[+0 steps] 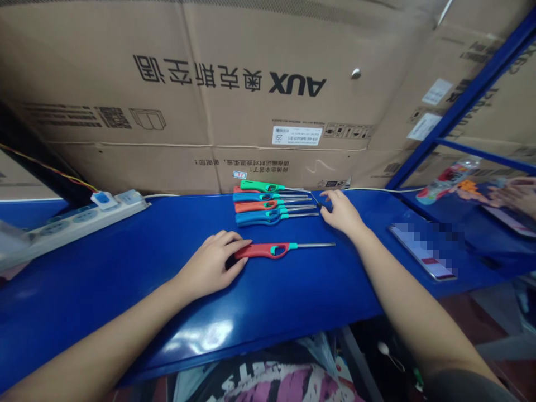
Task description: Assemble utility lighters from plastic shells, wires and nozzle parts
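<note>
A red lighter point(268, 250) with a long metal nozzle lies on the blue table point(209, 312), its nozzle pointing right. My left hand point(220, 259) pinches the rear end of its handle between thumb and fingers. Behind it is a stack of several lighters, with a green one point(257, 186) on top at the back, an orange one point(256, 206) and a blue one point(257, 218) in front. At the right of their nozzle tips, my right hand point(340, 209) has its thumb and fingers around a small dark thing that I cannot make out.
A power strip point(84, 220) with a plug lies at the left. Cardboard point(234, 111) stands behind the table. At the right are a phone point(422, 251), a bottle point(448, 180), a blue frame and another person's hands point(519, 195).
</note>
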The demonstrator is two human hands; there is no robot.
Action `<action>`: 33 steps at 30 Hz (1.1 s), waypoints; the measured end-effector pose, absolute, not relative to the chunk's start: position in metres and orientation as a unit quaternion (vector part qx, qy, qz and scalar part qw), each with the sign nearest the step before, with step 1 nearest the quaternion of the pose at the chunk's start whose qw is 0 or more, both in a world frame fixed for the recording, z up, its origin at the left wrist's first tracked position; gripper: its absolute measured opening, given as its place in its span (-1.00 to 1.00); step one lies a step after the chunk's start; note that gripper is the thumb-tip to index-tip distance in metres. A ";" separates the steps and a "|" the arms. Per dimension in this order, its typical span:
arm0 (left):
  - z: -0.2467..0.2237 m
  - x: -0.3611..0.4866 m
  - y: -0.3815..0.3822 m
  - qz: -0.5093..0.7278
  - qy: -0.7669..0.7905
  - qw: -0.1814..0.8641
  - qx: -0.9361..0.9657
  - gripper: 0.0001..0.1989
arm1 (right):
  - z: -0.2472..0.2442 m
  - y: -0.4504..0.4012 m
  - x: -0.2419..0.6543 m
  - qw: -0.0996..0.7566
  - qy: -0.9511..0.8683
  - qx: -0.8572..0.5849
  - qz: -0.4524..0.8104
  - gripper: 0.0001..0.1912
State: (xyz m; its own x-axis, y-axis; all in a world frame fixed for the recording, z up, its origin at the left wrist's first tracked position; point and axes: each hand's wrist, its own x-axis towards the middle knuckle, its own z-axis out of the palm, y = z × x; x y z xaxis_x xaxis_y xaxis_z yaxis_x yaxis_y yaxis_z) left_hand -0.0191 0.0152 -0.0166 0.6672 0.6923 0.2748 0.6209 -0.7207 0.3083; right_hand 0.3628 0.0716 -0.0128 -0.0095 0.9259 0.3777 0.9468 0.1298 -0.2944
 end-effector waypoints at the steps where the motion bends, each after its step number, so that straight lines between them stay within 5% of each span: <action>1: -0.016 -0.021 0.016 0.189 0.360 0.093 0.909 -0.62 | -0.015 0.072 0.366 0.232 -0.708 -0.667 -0.019 -0.55; 6: -0.012 -0.025 0.018 0.179 0.353 0.080 0.915 -0.64 | -0.021 0.072 0.371 0.188 -0.706 -0.683 -0.001 -0.57; 10: -0.014 -0.019 0.010 0.172 0.353 0.085 0.916 -0.65 | -0.003 0.065 0.373 0.239 -0.712 -0.659 -0.030 -0.68; 15: -0.019 -0.009 -0.005 0.166 0.345 0.099 0.918 -0.64 | 0.037 0.041 0.347 0.413 -0.661 -0.610 -0.140 -0.66; 18: -0.022 -0.007 -0.010 0.170 0.339 0.109 0.919 -0.62 | 0.044 0.028 0.301 0.602 -0.615 -0.509 0.023 -0.64; 22: -0.022 -0.009 -0.012 0.178 0.323 0.119 0.922 -0.58 | 0.031 0.021 0.235 0.479 -0.712 -0.448 0.249 -0.66; 33: -0.022 -0.014 -0.008 0.185 0.288 0.145 0.928 -0.60 | 0.002 0.036 0.186 0.388 -0.770 -0.405 0.304 -0.76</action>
State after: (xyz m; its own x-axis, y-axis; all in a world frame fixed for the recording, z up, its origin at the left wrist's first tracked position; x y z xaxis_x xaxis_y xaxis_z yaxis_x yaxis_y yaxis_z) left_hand -0.0141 -0.0077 -0.0225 0.7655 0.5888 0.2595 0.4816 -0.7917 0.3759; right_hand 0.1860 0.0363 0.0017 -0.3721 0.8592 0.3512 0.3878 0.4877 -0.7822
